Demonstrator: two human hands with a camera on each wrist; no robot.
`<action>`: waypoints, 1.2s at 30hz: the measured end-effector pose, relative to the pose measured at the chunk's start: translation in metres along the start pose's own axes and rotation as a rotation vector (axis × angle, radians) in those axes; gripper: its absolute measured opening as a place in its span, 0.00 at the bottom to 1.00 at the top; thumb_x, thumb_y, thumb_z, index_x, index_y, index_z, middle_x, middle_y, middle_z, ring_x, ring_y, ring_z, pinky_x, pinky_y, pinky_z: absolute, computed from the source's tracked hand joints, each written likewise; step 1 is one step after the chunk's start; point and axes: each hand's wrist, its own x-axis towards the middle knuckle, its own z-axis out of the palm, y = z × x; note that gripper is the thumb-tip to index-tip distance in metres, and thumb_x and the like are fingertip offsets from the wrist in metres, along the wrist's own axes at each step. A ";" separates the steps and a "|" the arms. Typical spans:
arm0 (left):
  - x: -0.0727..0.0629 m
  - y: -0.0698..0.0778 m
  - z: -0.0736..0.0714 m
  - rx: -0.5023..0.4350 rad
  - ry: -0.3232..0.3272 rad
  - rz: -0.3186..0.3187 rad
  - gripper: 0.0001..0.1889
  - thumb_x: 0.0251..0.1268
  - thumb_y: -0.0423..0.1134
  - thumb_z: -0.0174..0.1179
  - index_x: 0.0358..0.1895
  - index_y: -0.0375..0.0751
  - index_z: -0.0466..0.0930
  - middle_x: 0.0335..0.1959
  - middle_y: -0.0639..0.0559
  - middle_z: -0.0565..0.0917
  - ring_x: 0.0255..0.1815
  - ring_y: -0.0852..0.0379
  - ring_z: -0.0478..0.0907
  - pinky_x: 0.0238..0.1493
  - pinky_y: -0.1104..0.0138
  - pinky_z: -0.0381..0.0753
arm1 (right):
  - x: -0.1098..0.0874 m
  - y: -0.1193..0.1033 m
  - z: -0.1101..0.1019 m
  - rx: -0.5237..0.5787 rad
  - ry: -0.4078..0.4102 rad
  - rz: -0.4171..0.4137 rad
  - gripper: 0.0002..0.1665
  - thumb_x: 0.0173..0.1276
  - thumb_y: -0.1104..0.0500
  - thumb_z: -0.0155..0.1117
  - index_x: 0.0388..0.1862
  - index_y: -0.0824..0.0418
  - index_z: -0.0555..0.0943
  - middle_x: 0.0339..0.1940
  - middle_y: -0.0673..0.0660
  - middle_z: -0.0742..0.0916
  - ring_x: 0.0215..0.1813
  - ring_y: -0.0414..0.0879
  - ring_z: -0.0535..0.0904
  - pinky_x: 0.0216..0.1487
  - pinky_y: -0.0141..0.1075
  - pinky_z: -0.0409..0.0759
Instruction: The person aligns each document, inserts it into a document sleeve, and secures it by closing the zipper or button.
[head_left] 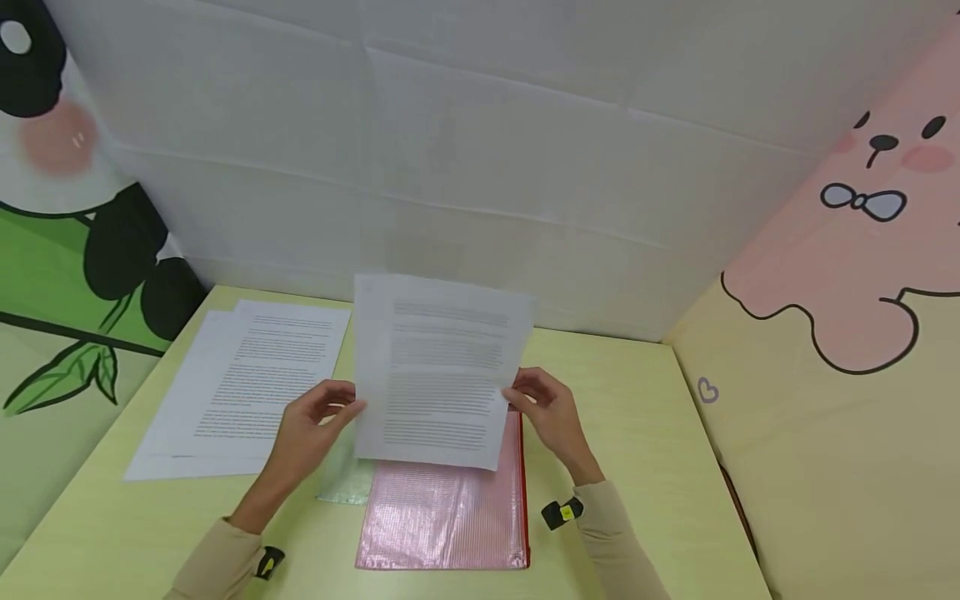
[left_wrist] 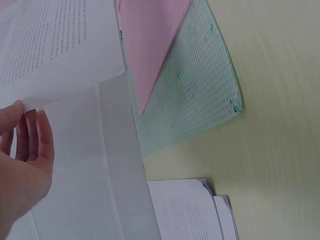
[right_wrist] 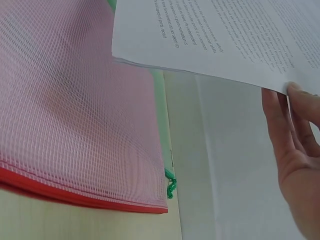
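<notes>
Printed sheets of paper (head_left: 442, 375) are held up over the table between both hands. My left hand (head_left: 318, 421) pinches their left edge between thumb and fingers; the left wrist view shows this hand (left_wrist: 25, 155) at the paper's edge. On the opposite edge, my right hand (head_left: 547, 412) pinches the same sheets, and in the right wrist view they look like a thin stack (right_wrist: 215, 45). Below lies a pink mesh zipper pouch (head_left: 442, 517) with a red zipper edge. A green mesh pouch (head_left: 345, 471) sits partly under the pink one.
Two overlapping piles of printed paper (head_left: 262, 375) lie on the table's left side. The light yellow table (head_left: 622, 417) meets a white wall (head_left: 480, 150) at the back. Cartoon-covered panels (head_left: 847, 275) stand at the sides.
</notes>
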 end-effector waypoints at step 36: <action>-0.011 -0.019 0.019 0.005 -0.093 -0.021 0.07 0.68 0.21 0.62 0.43 0.32 0.85 0.42 0.44 0.86 0.46 0.66 0.84 0.43 0.72 0.85 | -0.028 0.013 -0.022 -0.195 -0.028 -0.051 0.12 0.72 0.71 0.64 0.53 0.66 0.83 0.49 0.60 0.87 0.47 0.45 0.84 0.48 0.39 0.85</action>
